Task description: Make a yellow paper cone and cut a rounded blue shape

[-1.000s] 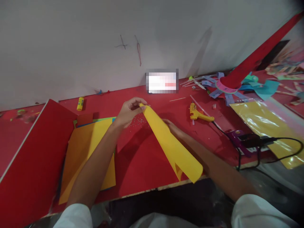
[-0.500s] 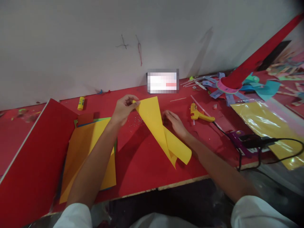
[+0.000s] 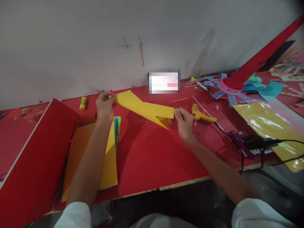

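A sheet of yellow paper [image 3: 144, 109], folded or loosely rolled, is stretched between my hands above the red tabletop [image 3: 142, 164]. My left hand [image 3: 105, 104] pinches its far left corner between thumb and fingers. At the other end, my right hand [image 3: 184, 122] is closed on the paper's right edge. A pointed flap of the sheet hangs down near the right hand. Below my left forearm lies a stack of coloured paper [image 3: 110, 167], yellow and orange on top, with blue and green edges showing.
A yellow glue gun [image 3: 203, 116] with a cord lies right of my right hand. A glue stick [image 3: 83, 103] stands at the back left. A red board [image 3: 35, 158] leans at the left. A blurred-out screen [image 3: 163, 83] rests against the wall. Plastic-wrapped yellow sheets [image 3: 266, 126] lie at right.
My left hand has moved left with its corner. My right hand, earlier beside the paper, now grips its right end. The paper has swung from steeply slanted to nearly level.
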A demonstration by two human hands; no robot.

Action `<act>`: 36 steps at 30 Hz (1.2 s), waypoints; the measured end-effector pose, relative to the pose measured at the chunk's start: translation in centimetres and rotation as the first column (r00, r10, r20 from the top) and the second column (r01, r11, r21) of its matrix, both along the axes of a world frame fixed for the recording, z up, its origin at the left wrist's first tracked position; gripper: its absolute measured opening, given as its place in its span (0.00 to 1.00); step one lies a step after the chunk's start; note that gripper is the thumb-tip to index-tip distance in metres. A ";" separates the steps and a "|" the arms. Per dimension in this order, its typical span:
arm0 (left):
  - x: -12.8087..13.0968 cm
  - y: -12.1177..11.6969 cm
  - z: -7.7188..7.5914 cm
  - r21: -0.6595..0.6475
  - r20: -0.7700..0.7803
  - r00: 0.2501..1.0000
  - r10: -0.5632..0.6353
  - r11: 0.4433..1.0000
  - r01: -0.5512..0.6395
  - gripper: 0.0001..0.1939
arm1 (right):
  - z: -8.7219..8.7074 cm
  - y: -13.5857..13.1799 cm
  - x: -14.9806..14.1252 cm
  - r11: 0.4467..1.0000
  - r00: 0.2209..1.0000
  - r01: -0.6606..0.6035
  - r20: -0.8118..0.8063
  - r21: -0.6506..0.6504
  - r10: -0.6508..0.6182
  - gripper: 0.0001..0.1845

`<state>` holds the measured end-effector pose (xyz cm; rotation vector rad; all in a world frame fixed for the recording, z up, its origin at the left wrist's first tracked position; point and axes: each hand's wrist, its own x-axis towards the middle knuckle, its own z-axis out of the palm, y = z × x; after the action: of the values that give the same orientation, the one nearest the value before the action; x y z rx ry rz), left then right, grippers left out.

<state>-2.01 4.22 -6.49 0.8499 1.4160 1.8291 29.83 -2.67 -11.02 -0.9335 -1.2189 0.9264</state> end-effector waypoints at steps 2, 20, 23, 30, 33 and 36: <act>-0.1 0.1 -0.2 0.016 -0.005 1.000 -0.005 1.000 0.005 0.13 | 0.2 -0.3 -0.1 0.999 0.999 0.031 0.021 0.035 -0.032 0.26; 7.8 -3.6 1.4 -0.128 -0.240 0.855 -0.460 0.888 0.442 0.09 | -0.7 -1.4 -0.6 0.726 0.715 -0.665 0.129 -0.175 0.687 0.38; 8.5 -3.8 1.0 -0.116 -0.252 0.853 -0.458 0.889 0.443 0.09 | -0.7 -1.5 -0.9 0.708 0.715 -0.668 0.067 -0.230 0.696 0.43; 8.6 -3.7 0.3 -0.076 -0.361 0.841 -0.403 0.912 0.404 0.09 | 0.5 -2.1 -1.5 0.641 0.725 -0.678 -0.182 -0.359 0.665 0.42; 8.9 -3.8 0.2 -0.077 -0.317 0.842 -0.436 0.897 0.435 0.10 | 0.9 -2.4 -1.5 0.540 0.661 -0.747 -0.346 -0.388 0.666 0.42; 9.3 -4.0 0.4 -0.082 -0.273 0.841 -0.467 0.883 0.463 0.09 | 1.0 -2.5 -1.5 0.455 0.600 -0.799 -0.463 -0.394 0.653 0.41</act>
<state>7.29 0.18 -6.11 1.3635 1.2416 1.3605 28.31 -5.16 -9.97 -0.6642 -1.1334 2.1686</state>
